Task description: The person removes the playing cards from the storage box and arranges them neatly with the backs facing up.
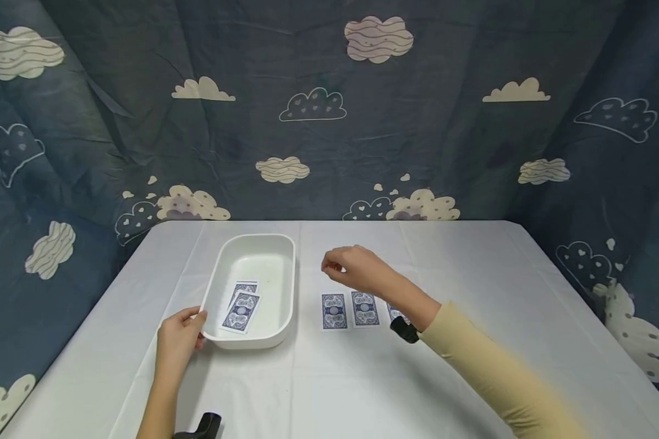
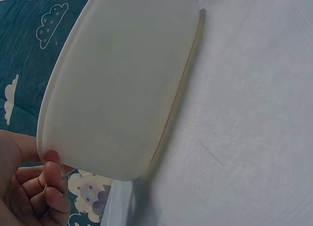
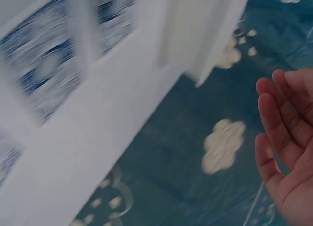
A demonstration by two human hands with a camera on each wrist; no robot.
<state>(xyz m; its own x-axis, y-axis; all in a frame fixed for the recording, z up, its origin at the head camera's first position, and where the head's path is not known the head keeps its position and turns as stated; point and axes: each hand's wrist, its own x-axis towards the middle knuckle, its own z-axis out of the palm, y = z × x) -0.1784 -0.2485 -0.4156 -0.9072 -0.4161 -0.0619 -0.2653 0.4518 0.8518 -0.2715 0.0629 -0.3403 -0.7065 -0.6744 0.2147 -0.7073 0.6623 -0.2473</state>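
Observation:
My left hand (image 1: 177, 341) pinches the left rim of a white plastic tray (image 1: 288, 274) between thumb and fingers. In the left wrist view its curled fingers (image 2: 54, 174) sit at the edge of the tray. Two blue-backed playing cards (image 1: 241, 312) lie overlapping inside the tray, face down. To the tray's right, a playing card (image 1: 334, 312) and a second playing card (image 1: 365, 309) lie side by side on the table. A third card (image 1: 393, 312) is partly covered by my right forearm. Above this row hovers my right hand (image 1: 359, 268), holding nothing, its fingers loosely bent.
A white cloth covers the table (image 1: 351, 390). Behind it hangs a dark blue curtain (image 1: 417, 122) with cloud patterns. A black wrist strap (image 1: 404, 329) shows on the right wrist, and a black device (image 1: 203, 427) near the left forearm.

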